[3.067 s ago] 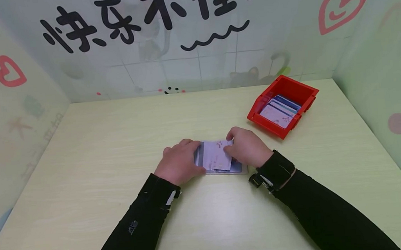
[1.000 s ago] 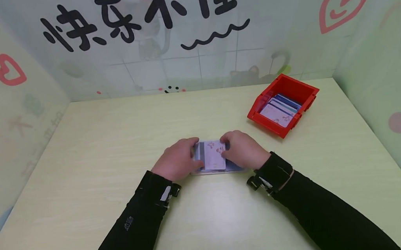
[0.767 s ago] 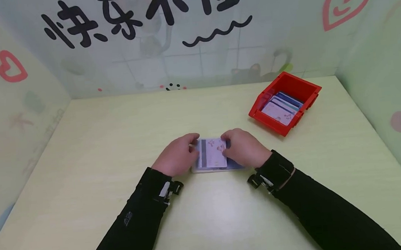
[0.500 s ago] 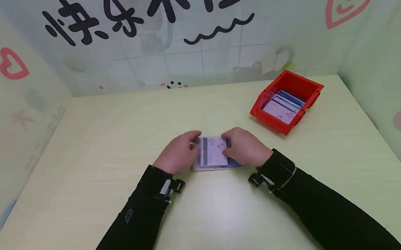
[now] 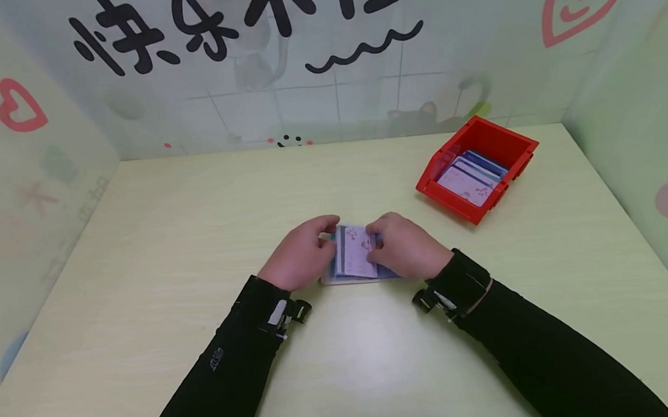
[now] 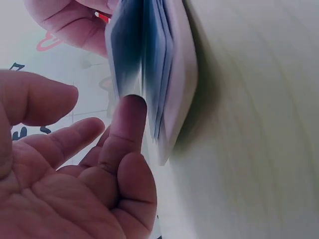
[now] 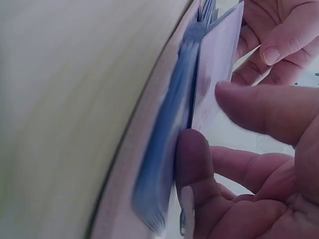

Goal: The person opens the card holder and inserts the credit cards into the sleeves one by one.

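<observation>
A small card holder (image 5: 348, 282) with a pale cover and bluish leaves lies on the table between both hands. My right hand (image 5: 410, 248) pinches a lilac card (image 5: 358, 252) by its right side, thumb on its face and a finger behind, as the right wrist view shows. The card, printed with small red marks, slants over the holder's leaves. My left hand (image 5: 298, 256) is at the holder's left side, thumb apart from it. In the left wrist view one of its fingertips (image 6: 130, 112) sits at the end of a parted leaf (image 6: 124, 55); the leaves stand fanned.
A red plastic bin (image 5: 454, 208) stands at the back right of the pale wooden table (image 5: 204, 205), with several cards (image 5: 466, 185) inside. Printed panels (image 5: 185, 119) enclose the table at the back and both sides.
The lilac card has shifted left over the holder with my right hand and now tilts slightly. My left thumb has come off the holder's left side.
</observation>
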### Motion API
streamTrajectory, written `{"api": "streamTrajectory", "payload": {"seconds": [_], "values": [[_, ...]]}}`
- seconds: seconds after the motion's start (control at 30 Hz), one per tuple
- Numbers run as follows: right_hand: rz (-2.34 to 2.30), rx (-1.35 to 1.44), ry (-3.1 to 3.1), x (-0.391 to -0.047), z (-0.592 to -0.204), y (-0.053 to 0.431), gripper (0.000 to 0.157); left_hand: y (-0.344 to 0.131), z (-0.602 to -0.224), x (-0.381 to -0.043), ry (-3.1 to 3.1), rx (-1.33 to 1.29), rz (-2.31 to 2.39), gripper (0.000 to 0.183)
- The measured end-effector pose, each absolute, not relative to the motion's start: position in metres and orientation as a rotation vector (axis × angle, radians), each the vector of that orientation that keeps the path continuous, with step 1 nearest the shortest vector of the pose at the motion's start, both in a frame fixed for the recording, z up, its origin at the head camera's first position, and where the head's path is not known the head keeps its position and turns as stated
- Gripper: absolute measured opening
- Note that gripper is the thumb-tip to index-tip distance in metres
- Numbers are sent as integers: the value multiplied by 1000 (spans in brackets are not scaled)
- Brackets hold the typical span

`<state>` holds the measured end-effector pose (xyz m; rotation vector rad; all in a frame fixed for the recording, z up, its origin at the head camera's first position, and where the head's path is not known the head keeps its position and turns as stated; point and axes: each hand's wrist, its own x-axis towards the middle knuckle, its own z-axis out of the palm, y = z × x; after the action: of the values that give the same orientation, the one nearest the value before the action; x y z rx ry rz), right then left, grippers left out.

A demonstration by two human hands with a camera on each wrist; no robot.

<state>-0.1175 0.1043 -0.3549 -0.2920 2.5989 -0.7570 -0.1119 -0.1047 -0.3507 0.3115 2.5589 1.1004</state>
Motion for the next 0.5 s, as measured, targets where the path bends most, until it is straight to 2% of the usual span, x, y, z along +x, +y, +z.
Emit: {"api": "streamTrajectory", "payload": {"seconds": [0.5], "values": [[-688,-487,2607,-105,-354,94,92,-104,-351,-112,2598,337,1020,51]]}}
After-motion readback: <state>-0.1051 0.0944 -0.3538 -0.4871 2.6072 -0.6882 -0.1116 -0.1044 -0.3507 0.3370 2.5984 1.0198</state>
